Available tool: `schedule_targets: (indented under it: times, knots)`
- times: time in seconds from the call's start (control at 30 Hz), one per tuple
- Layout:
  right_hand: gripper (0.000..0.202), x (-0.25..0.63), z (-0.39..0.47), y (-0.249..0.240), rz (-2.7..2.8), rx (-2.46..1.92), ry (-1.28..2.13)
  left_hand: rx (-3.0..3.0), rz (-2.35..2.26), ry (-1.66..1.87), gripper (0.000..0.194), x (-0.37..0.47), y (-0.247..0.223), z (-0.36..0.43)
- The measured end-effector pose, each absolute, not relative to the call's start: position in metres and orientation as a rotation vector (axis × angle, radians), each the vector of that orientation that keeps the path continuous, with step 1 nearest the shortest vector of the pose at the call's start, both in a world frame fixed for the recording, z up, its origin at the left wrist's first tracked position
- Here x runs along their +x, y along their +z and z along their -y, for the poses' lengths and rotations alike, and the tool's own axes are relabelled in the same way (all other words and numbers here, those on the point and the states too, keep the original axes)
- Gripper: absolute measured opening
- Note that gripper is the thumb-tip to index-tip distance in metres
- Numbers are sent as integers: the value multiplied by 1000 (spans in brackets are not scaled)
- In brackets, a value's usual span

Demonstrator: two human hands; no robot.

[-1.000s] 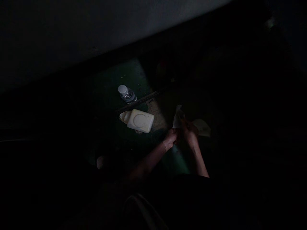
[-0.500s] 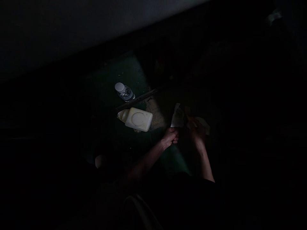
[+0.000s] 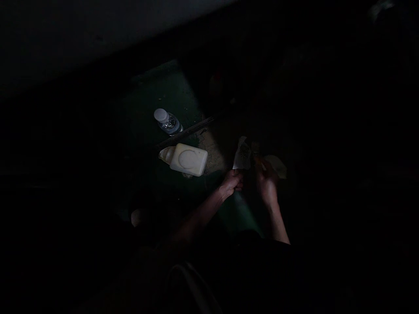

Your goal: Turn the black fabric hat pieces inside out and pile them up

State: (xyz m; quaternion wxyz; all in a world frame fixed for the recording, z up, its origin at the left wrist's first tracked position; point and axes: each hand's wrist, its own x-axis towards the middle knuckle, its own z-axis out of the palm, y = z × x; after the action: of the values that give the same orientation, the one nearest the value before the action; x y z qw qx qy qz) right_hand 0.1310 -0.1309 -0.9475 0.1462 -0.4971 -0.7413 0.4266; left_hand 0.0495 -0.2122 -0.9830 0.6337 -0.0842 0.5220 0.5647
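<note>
The scene is very dark. My left hand (image 3: pixel 232 181) is closed at the lower edge of a pale, flat, ragged-edged piece (image 3: pixel 241 157) that has a dark patch on it. My right hand (image 3: pixel 268 181) is wrapped round the brownish handle of what looks like a paintbrush (image 3: pixel 256 152), its flat end just right of the pale piece. Another pale, rounded piece (image 3: pixel 277 165) shows beyond my right hand, partly hidden by it. A cream plastic container (image 3: pixel 189 160) with a cut-looking open end lies to the left of my left hand.
A clear bottle with a white cap (image 3: pixel 168 122) stands behind the container. A dark strip (image 3: pixel 193 127) runs between them across the green floor (image 3: pixel 163 93). Small crumbs dot the surface. A grey wall (image 3: pixel 98 39) rises at the upper left.
My right hand has shifted slightly left, and the brush end now shows more clearly beside the pale piece. My left hand keeps its hold. The whole view has tilted a little.
</note>
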Motion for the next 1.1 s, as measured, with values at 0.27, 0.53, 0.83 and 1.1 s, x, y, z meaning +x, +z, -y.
schedule_targets:
  times: [0.27,0.53,0.83,1.1]
  knots:
    - [42,125,158,-964,2139,-1361,1423,-197,-1193,1323,32,46,-984,214]
    - [45,110,118,-952,2036,-1495,1321,-211,-1213,1299,30,54,-983,210]
    - [48,145,158,-954,2115,-1392,1403,-205,-1177,1287,19,47,-982,211]
    - [47,103,127,-958,2070,-1507,1383,-205,-1196,1289,22,48,-978,208]
